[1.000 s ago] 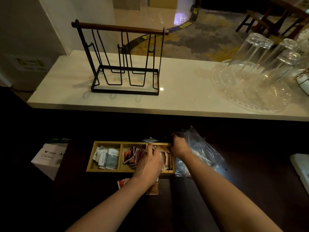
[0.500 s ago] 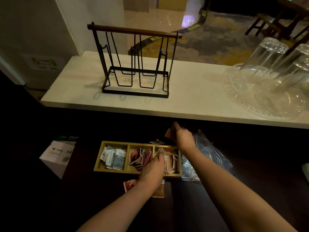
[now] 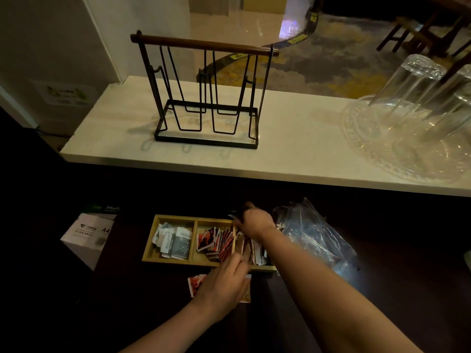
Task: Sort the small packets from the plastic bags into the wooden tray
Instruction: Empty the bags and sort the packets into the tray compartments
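Note:
The wooden tray (image 3: 149, 253) lies on the dark table and has three compartments. White and grey packets (image 3: 175, 242) fill the left one, red packets (image 3: 212, 242) the middle one, brown and white packets (image 3: 254, 248) the right one. My left hand (image 3: 224, 284) reaches over the tray's front rim, and its fingertips touch packets near the middle-right divider. My right hand (image 3: 254, 222) hovers at the far corner of the right compartment with curled fingers that pinch a small dark packet (image 3: 234, 215). A clear plastic bag (image 3: 313, 238) lies crumpled right of the tray.
Two loose packets lie in front of the tray, a red one (image 3: 195, 282) and a brown one (image 3: 246, 295). A white paper box (image 3: 86, 233) stands at the left. On the pale counter behind are a black wire rack (image 3: 206, 98) and upturned glasses on a glass platter (image 3: 413, 138).
My right hand came down from above the tray's far edge to the right compartment's far corner. My left hand drew back a little toward the front rim.

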